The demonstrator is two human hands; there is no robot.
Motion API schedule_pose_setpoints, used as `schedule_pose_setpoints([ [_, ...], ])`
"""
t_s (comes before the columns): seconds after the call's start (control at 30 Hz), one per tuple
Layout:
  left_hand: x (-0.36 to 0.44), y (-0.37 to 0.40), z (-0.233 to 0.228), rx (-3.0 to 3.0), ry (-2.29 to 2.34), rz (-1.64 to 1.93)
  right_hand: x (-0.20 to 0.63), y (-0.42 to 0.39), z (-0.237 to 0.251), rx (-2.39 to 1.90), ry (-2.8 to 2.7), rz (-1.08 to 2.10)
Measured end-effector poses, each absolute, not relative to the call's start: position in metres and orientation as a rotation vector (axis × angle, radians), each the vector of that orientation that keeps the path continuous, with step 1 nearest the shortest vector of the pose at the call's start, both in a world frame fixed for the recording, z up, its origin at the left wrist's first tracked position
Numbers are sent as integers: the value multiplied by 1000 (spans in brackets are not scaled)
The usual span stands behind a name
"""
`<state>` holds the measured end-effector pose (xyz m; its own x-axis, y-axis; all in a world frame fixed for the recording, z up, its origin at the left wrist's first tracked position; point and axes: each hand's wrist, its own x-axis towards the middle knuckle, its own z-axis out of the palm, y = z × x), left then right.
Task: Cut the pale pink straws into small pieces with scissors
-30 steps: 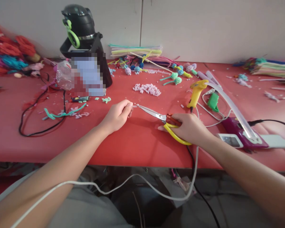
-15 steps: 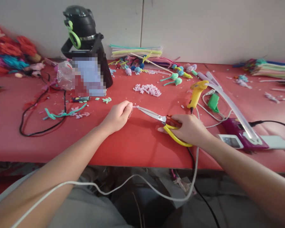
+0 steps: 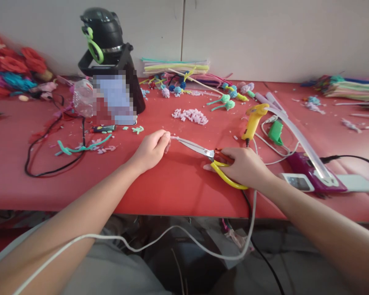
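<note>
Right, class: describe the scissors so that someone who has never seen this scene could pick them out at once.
Over the red table, find the right hand. It grips the scissors, their blades pointing toward the left hand. Metal blades and mismatched handles, one yellow and one orange-red, set them apart from the yellow glue gun beyond.

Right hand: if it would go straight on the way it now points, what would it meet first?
The right hand would lead with its scissors, probably meeting first the thin pale strip in the left hand, then that hand; depth there is unclear.
</note>
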<state>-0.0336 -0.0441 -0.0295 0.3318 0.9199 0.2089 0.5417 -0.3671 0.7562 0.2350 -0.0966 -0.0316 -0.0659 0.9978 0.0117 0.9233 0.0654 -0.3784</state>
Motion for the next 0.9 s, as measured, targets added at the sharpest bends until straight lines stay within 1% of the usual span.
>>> schedule_pose_setpoints([
  [0.37, -34, -42, -30, 2015, 1222, 838, 234, -95, -33, -1976, -2082, 415],
  [0.9, -34, -41, -32, 1990, 1295, 874, 233, -98, -32, -1928, -2100, 397],
])
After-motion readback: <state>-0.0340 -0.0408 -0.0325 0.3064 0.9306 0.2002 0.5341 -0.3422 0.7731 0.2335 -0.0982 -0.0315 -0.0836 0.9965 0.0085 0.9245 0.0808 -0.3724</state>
